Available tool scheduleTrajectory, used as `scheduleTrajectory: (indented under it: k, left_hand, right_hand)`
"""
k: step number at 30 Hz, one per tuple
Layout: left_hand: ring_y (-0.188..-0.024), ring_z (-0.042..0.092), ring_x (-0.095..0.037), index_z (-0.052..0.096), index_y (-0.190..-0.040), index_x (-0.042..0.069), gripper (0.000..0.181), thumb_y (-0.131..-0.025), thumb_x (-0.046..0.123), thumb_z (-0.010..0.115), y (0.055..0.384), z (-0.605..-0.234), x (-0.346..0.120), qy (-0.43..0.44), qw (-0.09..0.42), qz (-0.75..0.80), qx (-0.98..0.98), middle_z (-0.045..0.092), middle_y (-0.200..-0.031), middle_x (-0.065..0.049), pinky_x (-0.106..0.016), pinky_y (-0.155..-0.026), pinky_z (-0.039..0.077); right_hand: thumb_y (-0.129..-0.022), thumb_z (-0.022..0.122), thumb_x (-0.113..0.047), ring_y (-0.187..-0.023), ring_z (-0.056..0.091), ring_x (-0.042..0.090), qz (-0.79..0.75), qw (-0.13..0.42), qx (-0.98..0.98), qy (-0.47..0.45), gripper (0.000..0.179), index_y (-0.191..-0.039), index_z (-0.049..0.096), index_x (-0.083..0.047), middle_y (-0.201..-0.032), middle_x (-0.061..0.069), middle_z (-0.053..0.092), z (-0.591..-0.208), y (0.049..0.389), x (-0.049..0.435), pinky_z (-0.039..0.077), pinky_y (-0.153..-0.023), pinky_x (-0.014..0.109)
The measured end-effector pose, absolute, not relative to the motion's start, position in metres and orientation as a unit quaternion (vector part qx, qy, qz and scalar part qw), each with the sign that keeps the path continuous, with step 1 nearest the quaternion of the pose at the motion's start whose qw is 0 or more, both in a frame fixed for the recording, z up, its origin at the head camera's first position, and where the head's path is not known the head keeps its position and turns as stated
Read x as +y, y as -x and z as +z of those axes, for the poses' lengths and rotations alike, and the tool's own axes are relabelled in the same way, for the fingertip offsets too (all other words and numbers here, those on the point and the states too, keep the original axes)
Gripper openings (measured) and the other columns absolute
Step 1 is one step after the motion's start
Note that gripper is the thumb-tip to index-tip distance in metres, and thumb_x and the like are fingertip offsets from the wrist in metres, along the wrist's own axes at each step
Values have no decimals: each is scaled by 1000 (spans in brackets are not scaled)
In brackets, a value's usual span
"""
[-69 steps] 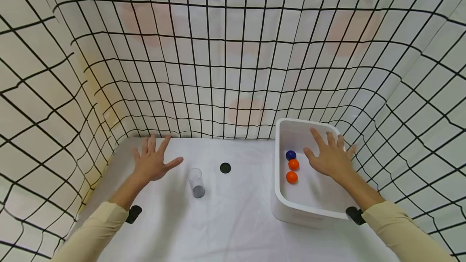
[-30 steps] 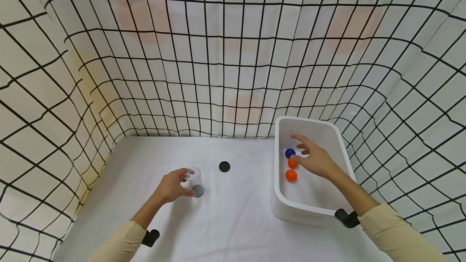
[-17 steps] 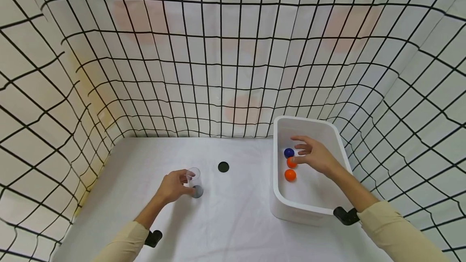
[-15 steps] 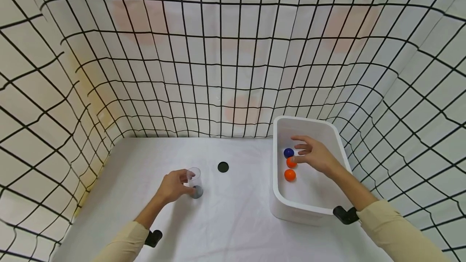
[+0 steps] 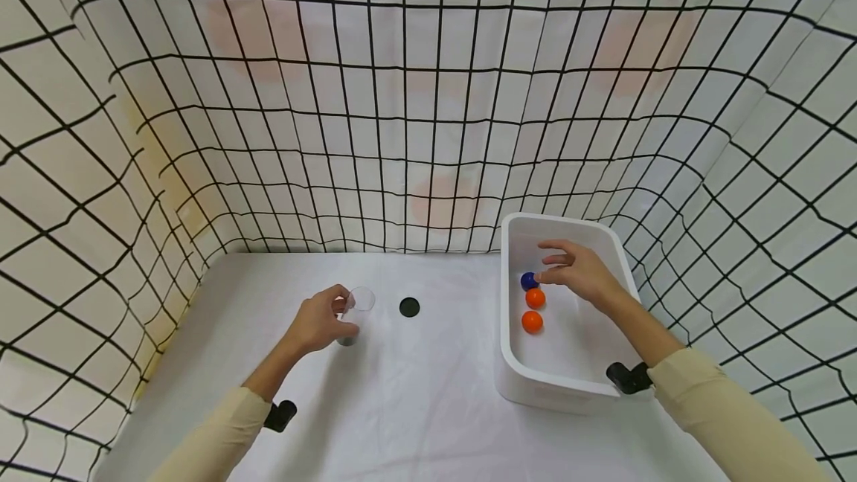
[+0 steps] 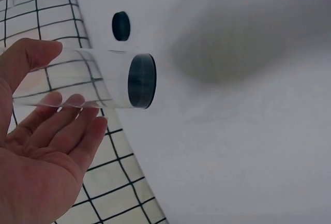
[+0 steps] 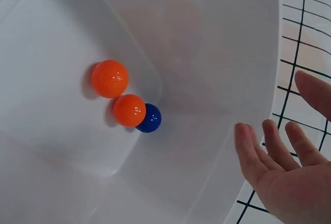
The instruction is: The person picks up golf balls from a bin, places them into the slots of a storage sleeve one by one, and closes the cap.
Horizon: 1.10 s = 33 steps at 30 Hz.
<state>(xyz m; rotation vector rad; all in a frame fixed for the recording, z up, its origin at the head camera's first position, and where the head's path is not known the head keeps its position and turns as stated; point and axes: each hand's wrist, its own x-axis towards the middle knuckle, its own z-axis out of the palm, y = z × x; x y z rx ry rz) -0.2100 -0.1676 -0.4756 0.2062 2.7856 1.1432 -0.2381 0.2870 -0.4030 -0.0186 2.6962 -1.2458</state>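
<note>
A pale beige left sleeve (image 5: 217,430) is showing toward the tabletop's (image 5: 415,400) left edge, and a matching right sleeve (image 5: 730,411) is showing toward its right edge. Both are creasing softly and ending short of the wrists, leaving the left hand (image 5: 318,323) and right hand (image 5: 581,271) bare. A small, round-ended black device (image 5: 280,416) is jutting out beside the left cuff (image 5: 253,402), and a similar black one (image 5: 626,378) is sitting beside the right cuff (image 5: 675,369).
</note>
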Motion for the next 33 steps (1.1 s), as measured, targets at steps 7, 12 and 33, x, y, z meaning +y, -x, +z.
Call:
scheduleTrajectory:
  k: [7, 12, 33]
  left_hand:
    - [-103, 71, -29, 65, -111, 5, 37, -77, 11, 78, 217, -459, -166, -96, 62, 378, 919, 77, -110, -14, -42, -80, 58]
    - [-110, 68, -36, 68, -110, 7, 34, -78, 13, 78, 220, -453, -166, -98, 59, 374, 920, 77, -111, -15, -42, -79, 58]
    - [-110, 72, -33, 73, -116, 7, 38, -80, 18, 82, 225, -439, -156, -105, 66, 388, 913, 75, -115, -17, -48, -87, 59]
  right_hand:
    - [-94, 71, -24, -128, 57, 43, -429, 80, 900, -1, 62, -147, 47, -6, -143, 28, 55, -395, 252, 292, 45, -108, 58]
    - [-93, 72, -27, -124, 61, 41, -401, 115, 909, 14, 61, -145, 49, -5, -141, 28, 57, -397, 264, 293, 51, -104, 51]
    - [-86, 78, -22, -105, 67, 36, -356, 189, 915, 1, 56, -135, 60, -1, -122, 23, 68, -476, 292, 295, 59, -90, 43]
